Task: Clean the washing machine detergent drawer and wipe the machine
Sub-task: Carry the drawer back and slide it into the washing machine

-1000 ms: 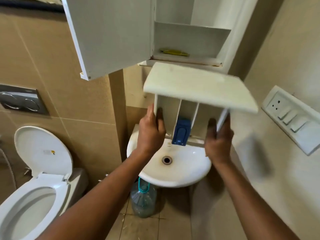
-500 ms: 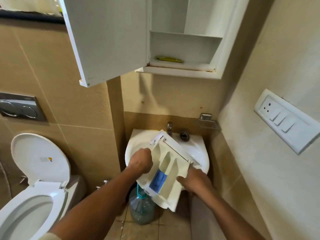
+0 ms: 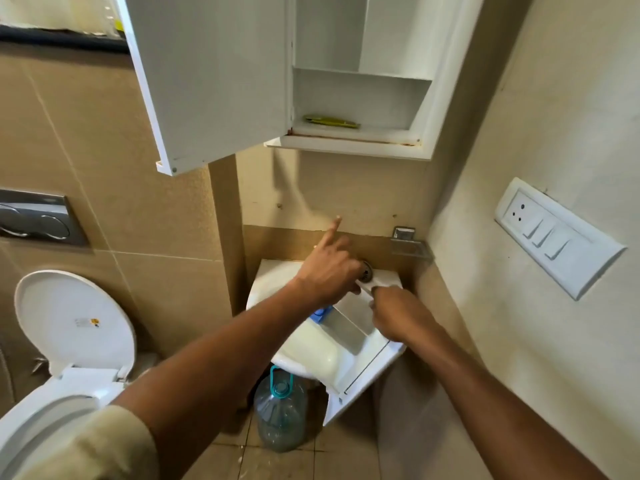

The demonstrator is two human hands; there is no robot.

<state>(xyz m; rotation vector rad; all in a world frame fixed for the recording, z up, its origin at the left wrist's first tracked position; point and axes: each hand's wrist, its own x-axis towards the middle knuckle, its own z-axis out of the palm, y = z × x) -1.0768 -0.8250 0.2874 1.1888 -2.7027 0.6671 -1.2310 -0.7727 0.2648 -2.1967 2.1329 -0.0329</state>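
1. On the floor below the sink, a clear plastic bottle (image 3: pixel 280 410) with a teal cap stands upright. At the left is a white toilet (image 3: pixel 69 323) with its round lid raised.
2. The detergent drawer (image 3: pixel 346 327), a long white plastic box, lies across the glossy white sink (image 3: pixel 273 282) with its compartments facing up. Its long axis runs near to far, a little slanted. The flat front panel (image 3: pixel 367 386) points toward the person and hangs over the near rim. A blue insert (image 3: pixel 320 314) sits on the drawer's left side.
3. The right hand (image 3: pixel 398 317) grips the drawer's far right edge with curled fingers.
4. The left hand (image 3: pixel 329 271) hovers above the far end, index finger (image 3: pixel 332 230) straight and pointing at the wall. Its other fingers are bent, and I cannot tell if they hold anything.
5. Above hangs a white cabinet (image 3: pixel 360 98) with its door open.
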